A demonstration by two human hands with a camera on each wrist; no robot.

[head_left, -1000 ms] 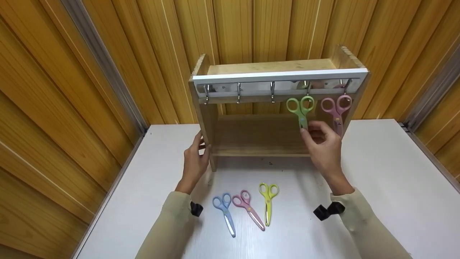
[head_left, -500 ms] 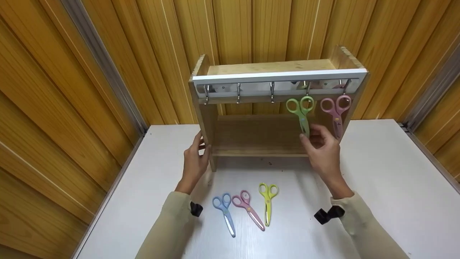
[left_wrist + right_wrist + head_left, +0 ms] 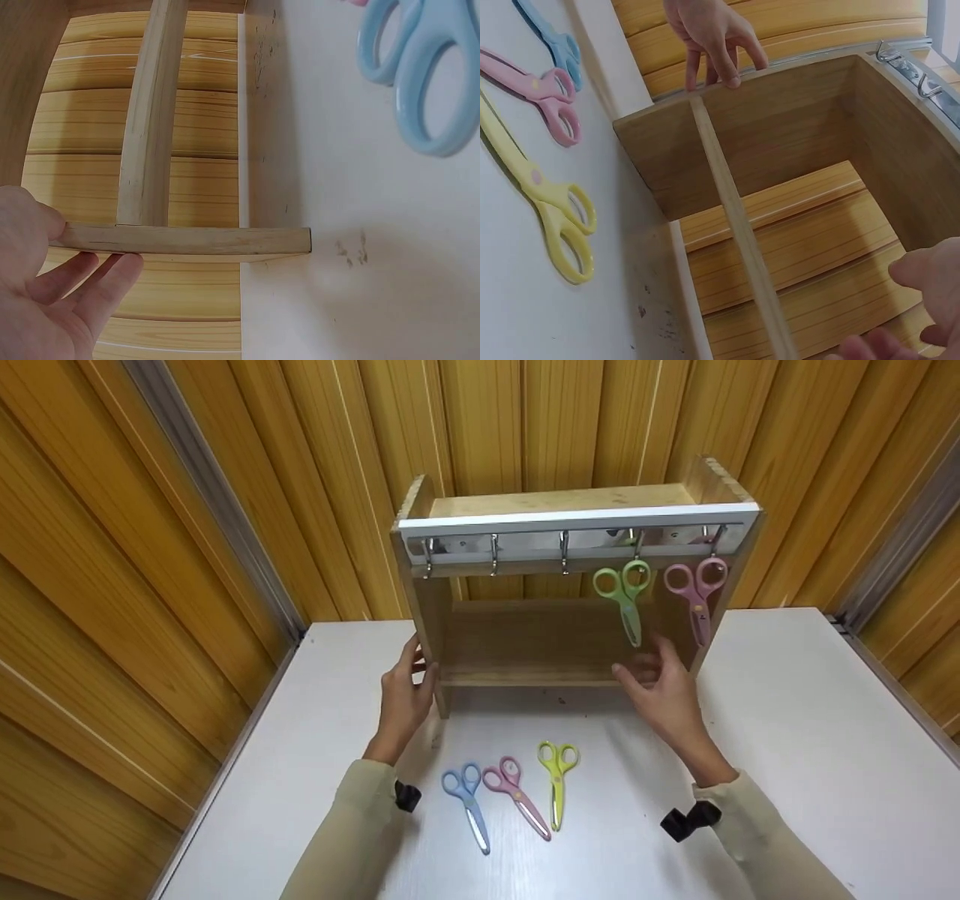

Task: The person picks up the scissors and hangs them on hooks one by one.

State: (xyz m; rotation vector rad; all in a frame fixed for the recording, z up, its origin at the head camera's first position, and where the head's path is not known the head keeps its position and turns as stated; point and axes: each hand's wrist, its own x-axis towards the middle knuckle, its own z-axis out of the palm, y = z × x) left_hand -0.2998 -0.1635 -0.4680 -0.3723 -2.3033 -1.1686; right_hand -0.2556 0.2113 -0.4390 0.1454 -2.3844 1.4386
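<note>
My left hand holds the left side panel of the wooden rack, the thumb on one face and the fingers on the other. In the left wrist view that panel lies between thumb and fingers. Green scissors hang by one handle loop from a hook on the metal strip. Pink scissors hang from the hook at the far right. Just below the green scissors is my right hand, thumb and fingers spread apart and holding nothing.
Blue scissors, a second pink pair and yellow scissors lie on the white table in front of the rack. Three hooks at the left of the strip hold nothing. A wood-panelled wall stands behind.
My right hand has let go of the green scissors' blades and moved down, while the scissors stay hanging. My left hand keeps its hold on the rack.
</note>
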